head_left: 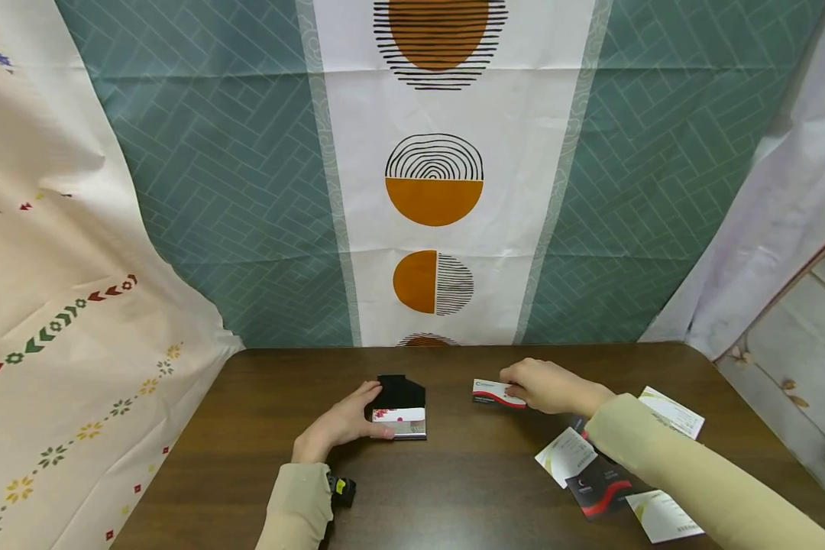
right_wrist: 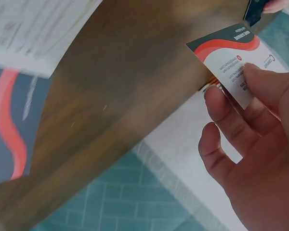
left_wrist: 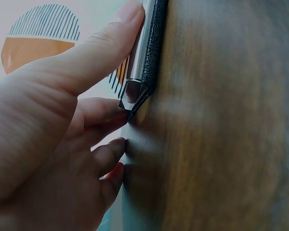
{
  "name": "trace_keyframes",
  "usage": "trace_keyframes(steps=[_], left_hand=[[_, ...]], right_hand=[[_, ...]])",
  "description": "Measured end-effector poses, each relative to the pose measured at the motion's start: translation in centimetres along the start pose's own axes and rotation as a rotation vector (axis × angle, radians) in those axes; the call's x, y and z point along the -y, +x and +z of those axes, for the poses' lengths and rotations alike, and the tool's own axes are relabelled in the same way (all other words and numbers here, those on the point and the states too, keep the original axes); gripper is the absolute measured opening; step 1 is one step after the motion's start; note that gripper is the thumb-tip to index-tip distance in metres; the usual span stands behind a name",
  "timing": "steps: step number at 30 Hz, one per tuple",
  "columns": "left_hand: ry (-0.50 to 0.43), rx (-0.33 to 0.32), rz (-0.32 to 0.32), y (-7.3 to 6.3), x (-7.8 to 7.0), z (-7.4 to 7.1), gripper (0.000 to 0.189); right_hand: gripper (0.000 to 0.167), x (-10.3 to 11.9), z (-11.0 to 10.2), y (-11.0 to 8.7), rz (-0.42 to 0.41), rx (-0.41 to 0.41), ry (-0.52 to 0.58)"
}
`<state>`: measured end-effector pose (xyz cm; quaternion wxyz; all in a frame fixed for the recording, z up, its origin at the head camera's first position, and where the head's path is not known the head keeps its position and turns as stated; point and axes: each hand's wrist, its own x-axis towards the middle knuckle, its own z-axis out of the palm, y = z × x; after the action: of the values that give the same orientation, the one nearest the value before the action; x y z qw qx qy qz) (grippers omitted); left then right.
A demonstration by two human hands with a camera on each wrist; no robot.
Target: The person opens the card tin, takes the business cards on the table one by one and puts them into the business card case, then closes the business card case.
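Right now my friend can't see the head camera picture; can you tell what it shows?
A person's right hand pinches a business card above a brown table, while the left hand holds an open black-and-silver card case. More cards lie at the right, and a patterned cloth hangs behind.

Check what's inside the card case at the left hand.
A white piece with pink marks, probably a card, shows inside the open card case, held by the left hand. Anything beneath that piece is covered.

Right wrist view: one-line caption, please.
Right hand pinching a red-striped business card, loose cards nearby on a brown table.
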<state>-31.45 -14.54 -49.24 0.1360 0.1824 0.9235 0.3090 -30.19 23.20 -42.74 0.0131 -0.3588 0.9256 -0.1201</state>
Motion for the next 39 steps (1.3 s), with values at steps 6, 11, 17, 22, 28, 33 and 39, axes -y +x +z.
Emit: trace_keyframes(steps=[6,11,17,22,28,33,39], left_hand=[[-0.002,-0.003,0.005,0.0,0.1,0.0,0.1],[0.0,-0.006,0.003,0.0,0.1,0.0,0.1],[0.008,-0.009,0.002,0.1,0.1,0.0,0.099],[0.002,-0.007,-0.002,0.1,0.0,0.0,0.099],[-0.014,-0.002,-0.012,0.1,0.1,0.0,0.1],[-0.01,0.0,-0.006,0.3,0.1,0.1,0.101],[-0.027,-0.007,-0.007,0.4,0.1,0.1,0.102]], right_hand=[[0.02,1.2,1.2,2.0,-0.055,-0.013,-0.014],[0.018,2.4,1.6,3.9,-0.097,-0.025,-0.003],[0.015,3.8,1.9,6.0,-0.092,-0.023,0.028],[0.01,4.3,2.4,7.7,-0.071,-0.038,0.059],[0.008,5.1,2.5,9.7,-0.053,-0.042,0.084],[0.01,6.3,2.5,10.8,-0.018,-0.035,0.106],[0.01,7.2,3.3,12.0,-0.058,-0.038,0.111]])
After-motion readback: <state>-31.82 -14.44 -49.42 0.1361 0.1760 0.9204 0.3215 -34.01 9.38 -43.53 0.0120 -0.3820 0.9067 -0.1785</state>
